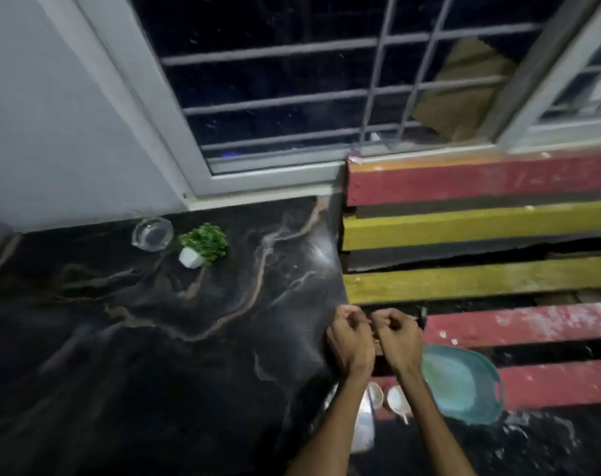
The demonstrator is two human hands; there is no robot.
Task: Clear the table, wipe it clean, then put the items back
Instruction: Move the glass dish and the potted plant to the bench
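The black marble-patterned table [154, 338] fills the left and centre. Far back on it stand a clear glass bowl [152, 234] and, just right of it, a small green plant in a white pot [203, 247]. My left hand [350, 338] and my right hand [396, 336] are close together at the table's right edge, both with fingers curled shut, knuckles nearly touching. The blur hides whether they pinch anything. A thin dark object [423, 316] pokes up just right of my right hand.
A bench of red and yellow slats [481, 280] adjoins the table on the right. On it lie a teal plate [463, 384], two white spoons [388, 400] and a shiny wrapped item [364, 427]. A barred window [292, 91] and a grey wall stand behind.
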